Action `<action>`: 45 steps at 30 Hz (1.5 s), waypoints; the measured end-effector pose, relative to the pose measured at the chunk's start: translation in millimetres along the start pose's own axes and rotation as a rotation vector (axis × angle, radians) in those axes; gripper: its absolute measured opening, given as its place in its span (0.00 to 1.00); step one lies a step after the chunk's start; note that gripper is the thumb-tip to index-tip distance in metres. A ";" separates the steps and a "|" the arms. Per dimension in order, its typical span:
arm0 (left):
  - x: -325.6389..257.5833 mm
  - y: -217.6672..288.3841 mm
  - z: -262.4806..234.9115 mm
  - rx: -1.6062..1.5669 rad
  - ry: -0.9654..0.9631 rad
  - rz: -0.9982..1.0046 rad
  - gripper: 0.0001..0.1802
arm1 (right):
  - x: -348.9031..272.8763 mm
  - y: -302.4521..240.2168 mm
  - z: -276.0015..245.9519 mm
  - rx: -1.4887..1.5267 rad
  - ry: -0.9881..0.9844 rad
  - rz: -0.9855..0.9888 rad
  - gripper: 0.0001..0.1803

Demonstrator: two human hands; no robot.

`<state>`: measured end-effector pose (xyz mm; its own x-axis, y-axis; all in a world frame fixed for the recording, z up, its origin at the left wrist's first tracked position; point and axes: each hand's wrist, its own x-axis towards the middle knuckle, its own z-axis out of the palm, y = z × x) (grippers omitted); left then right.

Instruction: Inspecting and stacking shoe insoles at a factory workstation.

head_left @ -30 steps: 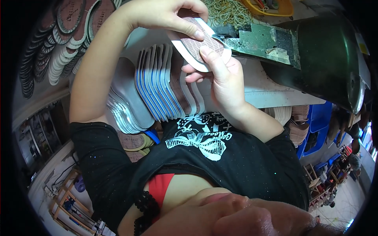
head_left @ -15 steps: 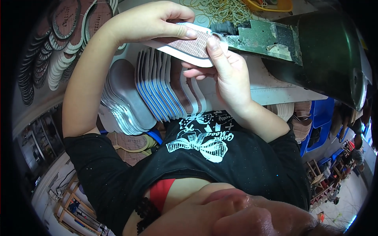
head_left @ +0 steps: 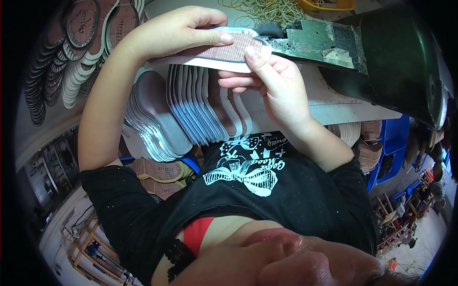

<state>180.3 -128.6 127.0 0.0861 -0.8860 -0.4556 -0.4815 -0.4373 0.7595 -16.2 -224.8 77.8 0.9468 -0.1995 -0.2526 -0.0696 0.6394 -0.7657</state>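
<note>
A shoe insole (head_left: 210, 53) with a brown gridded face and a white rim lies between my two hands, its far end against the black tip (head_left: 270, 31) of a green machine arm. My left hand (head_left: 191, 33) is closed on it from the far side, thumb pressed on the brown face. From the right, my right hand (head_left: 281, 86) pinches its end near the machine, thumb on top; its other fingers are partly under the insole. Just below stand a row of blue-edged soles (head_left: 195, 107) and a fanned stack of grey soles (head_left: 155, 107).
The green machine (head_left: 396, 62) fills the upper right. Yellowish cord trimmings (head_left: 272, 12) lie tangled behind the insole, beside a yellow tray (head_left: 329, 5). Stacked insoles (head_left: 81, 33) lie at the far left. Blue crates (head_left: 393, 143) and brown insole stacks (head_left: 369, 143) sit at right.
The insole has turned slightly and its end near the machine has risen in view. My left thumb has shifted a little left, and my right hand has moved slightly along the edge.
</note>
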 end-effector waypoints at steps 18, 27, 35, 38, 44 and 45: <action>-12.5 9.3 34.4 -0.411 0.097 -0.136 0.19 | 2.1 -1.4 -12.6 -0.012 0.031 -0.028 0.15; -19.0 14.5 57.4 -0.502 0.268 -0.196 0.18 | 5.1 2.6 -11.9 -0.023 0.002 -0.120 0.16; -22.2 18.8 72.5 -0.507 0.368 -0.300 0.22 | 3.0 -3.8 -20.3 -0.055 -0.042 -0.111 0.14; -17.9 25.3 77.1 -0.517 0.394 -0.327 0.28 | 2.9 -13.3 -34.0 -0.126 -0.170 -0.022 0.13; -14.8 33.2 72.0 -0.557 0.419 -0.384 0.32 | -39.9 -26.7 -40.4 -0.334 -0.246 0.182 0.14; -11.5 29.7 68.9 -0.559 0.414 -0.383 0.32 | -50.0 -26.9 -40.3 -0.351 -0.265 0.234 0.14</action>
<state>104.9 -120.8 122.8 0.5272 -0.5954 -0.6063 0.1475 -0.6385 0.7553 -74.3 -262.0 87.2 0.9372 0.1444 -0.3175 -0.3484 0.3466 -0.8709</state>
